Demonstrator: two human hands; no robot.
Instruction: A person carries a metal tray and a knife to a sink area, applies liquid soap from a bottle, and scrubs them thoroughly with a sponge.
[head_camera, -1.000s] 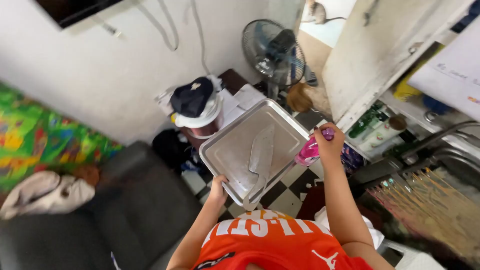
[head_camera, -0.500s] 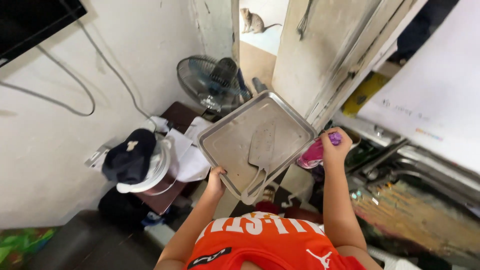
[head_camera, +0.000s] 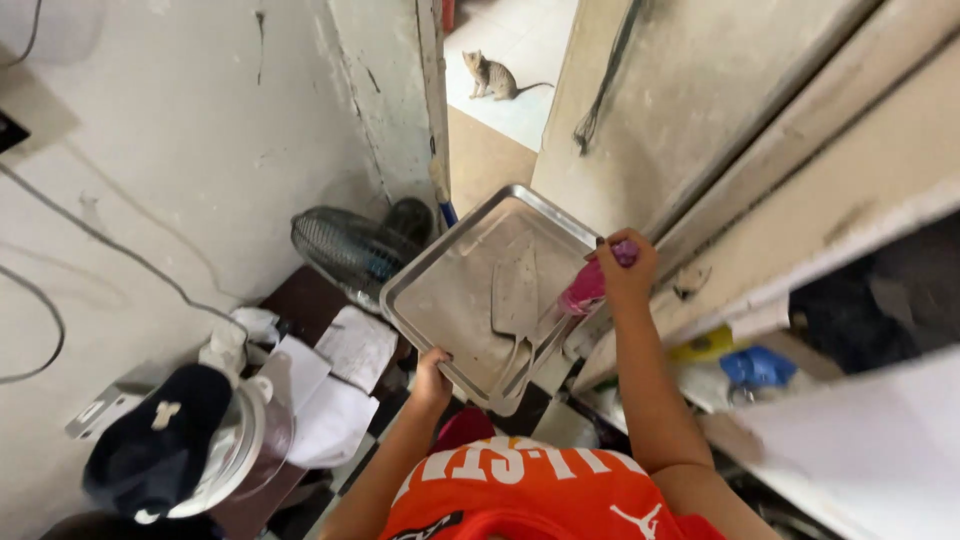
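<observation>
My left hand grips the metal tray at its near corner; my right hand is closed around a pink bottle. The tray's long axis points toward one o'clock, at the doorway where a cat sits.

One metal tray carrying one flat metal spatula, one pink bottle, two bare hands – left, right – one floor fan, one dark cap, and one cat in the doorway.
</observation>
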